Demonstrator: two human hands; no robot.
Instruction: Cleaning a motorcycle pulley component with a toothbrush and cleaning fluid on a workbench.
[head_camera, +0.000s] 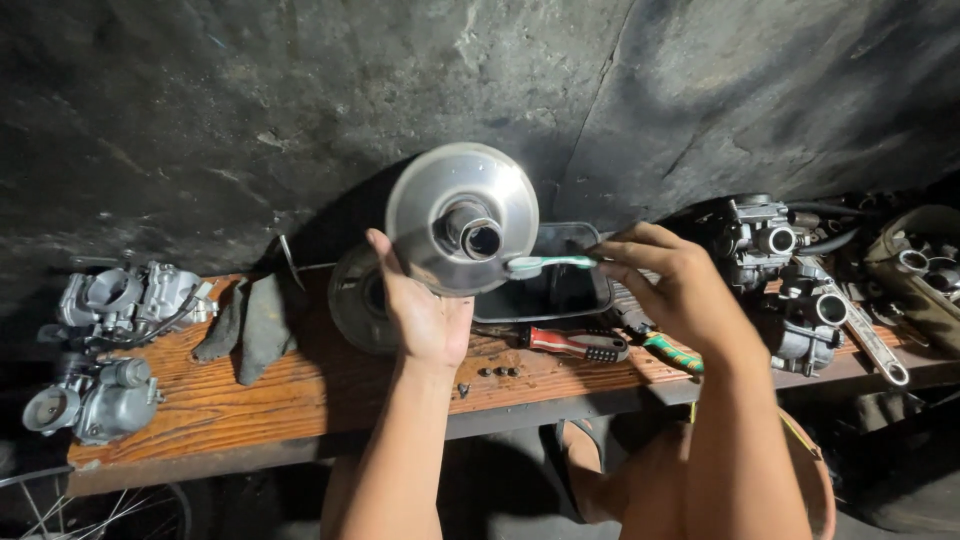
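- The left hand (425, 315) holds a round metal pulley disc (462, 218) up off the desk (300, 385), fingers closed on its lower left rim, its flat face and central hub (472, 230) turned toward the camera.
- The right hand (670, 285) pinches a toothbrush (548, 263) by the handle; the handle's long axis runs nearly level, left to right.
- The brush head touches the disc face just below and right of the hub, so the disc lies left of the right hand and directly above the left.
- The hands are apart, each closed on its own object.
- A dark tray (555, 285) sits behind the disc; screwdrivers (575, 343) lie on the desk below.
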